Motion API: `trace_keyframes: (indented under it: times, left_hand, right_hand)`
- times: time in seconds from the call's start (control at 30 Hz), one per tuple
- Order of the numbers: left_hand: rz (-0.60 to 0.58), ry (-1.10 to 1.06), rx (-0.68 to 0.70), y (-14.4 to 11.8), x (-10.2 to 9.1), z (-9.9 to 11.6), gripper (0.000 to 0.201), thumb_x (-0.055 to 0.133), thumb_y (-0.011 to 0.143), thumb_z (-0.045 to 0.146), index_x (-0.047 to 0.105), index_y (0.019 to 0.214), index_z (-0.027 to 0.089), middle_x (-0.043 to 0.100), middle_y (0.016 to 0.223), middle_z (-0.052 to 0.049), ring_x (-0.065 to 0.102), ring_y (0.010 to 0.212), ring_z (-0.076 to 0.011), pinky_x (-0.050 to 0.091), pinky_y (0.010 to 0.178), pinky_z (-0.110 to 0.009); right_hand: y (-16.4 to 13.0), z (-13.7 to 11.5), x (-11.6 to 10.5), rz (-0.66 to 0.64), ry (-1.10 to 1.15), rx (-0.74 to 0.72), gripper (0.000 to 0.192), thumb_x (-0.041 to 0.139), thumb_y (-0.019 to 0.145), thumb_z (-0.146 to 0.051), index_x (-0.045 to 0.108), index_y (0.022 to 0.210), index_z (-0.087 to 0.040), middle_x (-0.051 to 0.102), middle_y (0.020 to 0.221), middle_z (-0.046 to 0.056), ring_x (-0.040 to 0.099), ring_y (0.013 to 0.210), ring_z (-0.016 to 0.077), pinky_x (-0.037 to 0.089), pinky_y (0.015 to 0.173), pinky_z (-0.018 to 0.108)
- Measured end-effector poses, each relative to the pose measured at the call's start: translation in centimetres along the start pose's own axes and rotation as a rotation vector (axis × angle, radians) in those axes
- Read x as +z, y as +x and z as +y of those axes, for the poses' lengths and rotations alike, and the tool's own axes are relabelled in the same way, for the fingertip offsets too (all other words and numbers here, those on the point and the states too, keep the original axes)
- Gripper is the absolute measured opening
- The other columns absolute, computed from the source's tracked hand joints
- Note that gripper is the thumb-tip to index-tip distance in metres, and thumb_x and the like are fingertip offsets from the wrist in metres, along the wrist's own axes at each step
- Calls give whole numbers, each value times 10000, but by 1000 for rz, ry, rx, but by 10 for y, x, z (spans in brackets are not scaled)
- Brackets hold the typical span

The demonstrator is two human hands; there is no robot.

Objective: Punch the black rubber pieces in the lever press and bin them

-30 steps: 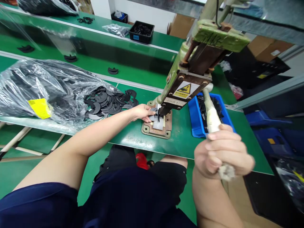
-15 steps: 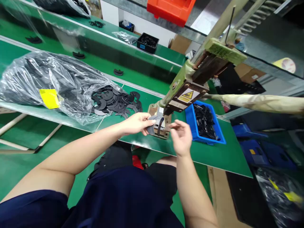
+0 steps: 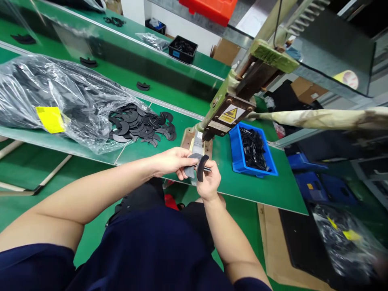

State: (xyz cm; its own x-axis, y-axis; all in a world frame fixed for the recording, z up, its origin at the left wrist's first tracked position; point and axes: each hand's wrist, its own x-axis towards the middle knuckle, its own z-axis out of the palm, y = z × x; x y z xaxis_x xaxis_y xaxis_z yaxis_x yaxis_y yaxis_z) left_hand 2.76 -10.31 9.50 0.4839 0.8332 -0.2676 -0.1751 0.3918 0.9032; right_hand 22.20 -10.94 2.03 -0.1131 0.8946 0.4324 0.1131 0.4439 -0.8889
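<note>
Between the thumb and fingers of my left hand [image 3: 172, 162] is a flat grey crescent-shaped plastic piece [image 3: 190, 171]. A black curved strip [image 3: 201, 169] stands edge-on beside it; whether the two are joined, I cannot tell. My right hand [image 3: 209, 180] is closed around a short dark stem at the strip's right side. Both hands are together in front of the hand press [image 3: 232, 103], over the near part of its base [image 3: 187, 139]. The press head hangs above the base, behind the hands.
To the left, a clear plastic bag [image 3: 75, 95] spills a pile of dark crescent pieces [image 3: 136, 125]. A blue bin [image 3: 257, 173] of black parts stands right of the press. The press's long handle [image 3: 318, 119] reaches right. Several curved parts lie on the green belt [image 3: 115, 76] behind.
My left hand has drawn the crescent piece and strip off the press base toward me. My right hand, free and apart before, has come in left and closed on the stem.
</note>
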Motion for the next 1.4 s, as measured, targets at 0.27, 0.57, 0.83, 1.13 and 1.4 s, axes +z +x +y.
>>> trace_keyframes:
  times: [0.27, 0.57, 0.83, 1.13, 1.4]
  left_hand:
    - [72, 196, 55, 8, -12, -5, 499, 809, 870, 631, 595, 833, 181, 647, 623, 1, 628, 519, -125, 534, 503, -235]
    - [378, 975, 642, -8, -3, -7, 295, 686, 1000, 404, 619, 797, 202, 601, 848, -19, 588, 849, -173, 494, 812, -328]
    - [276, 540, 382, 1, -11, -20, 383, 797, 901, 521, 647, 1037, 196, 627, 865, 9, 556, 686, -117, 466, 617, -250]
    - [505, 29, 9, 55, -90, -26, 395, 883, 852, 456, 626, 836, 156, 640, 680, -5, 597, 520, -92, 492, 485, -193]
    - [704, 3, 116, 179, -160, 72, 169, 691, 1030, 284, 639, 970, 135, 752, 879, -97, 727, 718, -122, 609, 702, -221]
  right_hand:
    - [3, -4, -14, -104, -176, -48, 172, 663, 974, -343, 652, 1124, -258, 748, 971, 25, 709, 851, 156, 598, 810, 331]
    - [7, -16, -26, -212, -365, -258, 94, 645, 970, -284, 675, 1044, -233, 743, 957, 55, 689, 881, 182, 580, 838, 366]
    - [3, -13, -28, -206, -357, -280, 127, 666, 960, -257, 682, 1084, -239, 775, 995, 49, 739, 944, 173, 611, 873, 346]
    - [-10, 7, -52, -138, -384, -94, 225, 603, 1009, -266, 660, 1225, -245, 750, 1074, 58, 742, 1023, 176, 629, 939, 358]
    - [-12, 5, -72, -126, -475, -84, 184, 601, 1009, -289, 684, 1168, -247, 752, 1028, 48, 745, 975, 163, 637, 901, 324]
